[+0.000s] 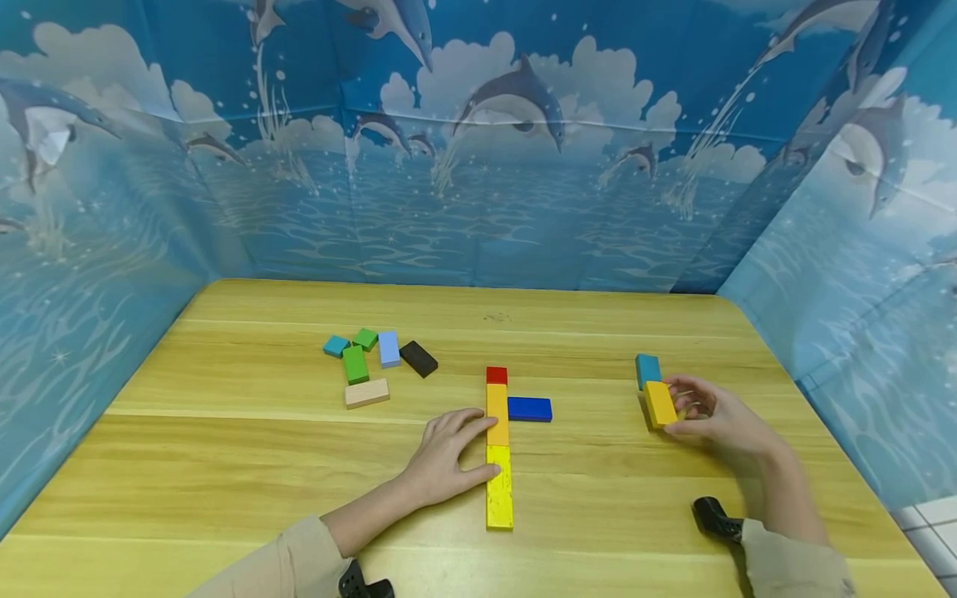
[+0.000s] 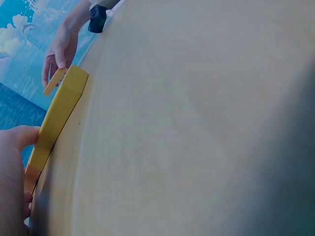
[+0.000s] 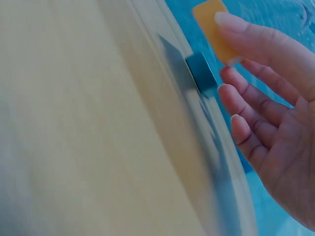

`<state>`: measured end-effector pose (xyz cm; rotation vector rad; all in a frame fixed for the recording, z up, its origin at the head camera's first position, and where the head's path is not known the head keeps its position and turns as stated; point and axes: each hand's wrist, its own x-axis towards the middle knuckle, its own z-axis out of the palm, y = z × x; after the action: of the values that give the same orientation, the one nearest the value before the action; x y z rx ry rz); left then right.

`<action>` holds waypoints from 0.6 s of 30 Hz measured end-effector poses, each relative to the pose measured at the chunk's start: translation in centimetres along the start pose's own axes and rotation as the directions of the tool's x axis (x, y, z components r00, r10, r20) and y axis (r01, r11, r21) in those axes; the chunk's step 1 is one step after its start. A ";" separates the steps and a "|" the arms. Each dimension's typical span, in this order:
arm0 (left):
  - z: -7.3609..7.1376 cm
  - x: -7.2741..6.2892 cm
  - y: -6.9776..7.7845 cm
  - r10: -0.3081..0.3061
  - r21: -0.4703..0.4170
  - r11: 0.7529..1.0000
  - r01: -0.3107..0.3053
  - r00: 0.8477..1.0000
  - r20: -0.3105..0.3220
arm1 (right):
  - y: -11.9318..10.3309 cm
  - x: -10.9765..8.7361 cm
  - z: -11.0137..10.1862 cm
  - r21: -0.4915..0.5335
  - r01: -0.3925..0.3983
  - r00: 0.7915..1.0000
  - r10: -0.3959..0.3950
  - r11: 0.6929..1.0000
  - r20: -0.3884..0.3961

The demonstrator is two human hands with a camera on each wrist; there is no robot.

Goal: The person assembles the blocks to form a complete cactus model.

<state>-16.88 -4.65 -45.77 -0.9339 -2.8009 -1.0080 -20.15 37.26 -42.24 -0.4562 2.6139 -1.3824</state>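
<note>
My left hand [image 1: 447,459] lies beside a straight column of blocks, its fingertips on the orange block [image 1: 497,405] and its thumb on the yellow block [image 1: 499,498]. A red block [image 1: 497,375] tops the column's far end, and a dark blue block [image 1: 530,409] extends from the orange block's right side. Over at the right, my right hand [image 1: 725,422] pinches a yellow-orange block [image 1: 660,404] between thumb and fingers. In the right wrist view this block [image 3: 215,30] is held above the table. Just beyond it sits a teal block [image 1: 648,370].
Left of the column is a loose group: a black block [image 1: 419,359], a light blue block [image 1: 389,349], a green block [image 1: 355,365], a smaller green block [image 1: 365,338], a small teal block [image 1: 336,345] and a beige block [image 1: 367,393]. A dolphin-print curtain [image 1: 478,208] surrounds the wooden table [image 1: 247,465].
</note>
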 end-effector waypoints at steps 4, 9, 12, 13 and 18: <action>0.0 0.0 0.0 -0.003 -0.006 1.000 0.003 1.000 0.000 | -0.6 1.0 0.5 0.010 0.021 1.000 -0.021 1.000 -0.005; 0.0 -0.1 0.0 -0.007 -0.005 1.000 0.007 1.000 -0.001 | -1.6 2.3 1.4 0.032 0.035 0.999 -0.034 0.999 -0.007; 0.0 -0.1 0.0 -0.006 -0.002 1.000 0.006 1.000 -0.003 | -2.1 3.1 2.0 0.042 0.027 1.000 -0.027 0.999 -0.010; 0.0 -0.1 0.0 -0.006 -0.001 1.000 0.006 1.000 -0.002 | -2.3 3.4 2.3 0.042 0.024 1.000 -0.023 0.999 -0.012; 0.1 0.0 0.0 -0.001 0.005 1.000 0.001 1.000 -0.004 | -2.9 4.6 3.3 0.018 0.016 1.000 -0.015 1.000 -0.018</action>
<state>-16.86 -4.63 -45.86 -0.9288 -2.8000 -1.0018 -23.01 31.59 -41.69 -0.4648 2.6154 -1.4200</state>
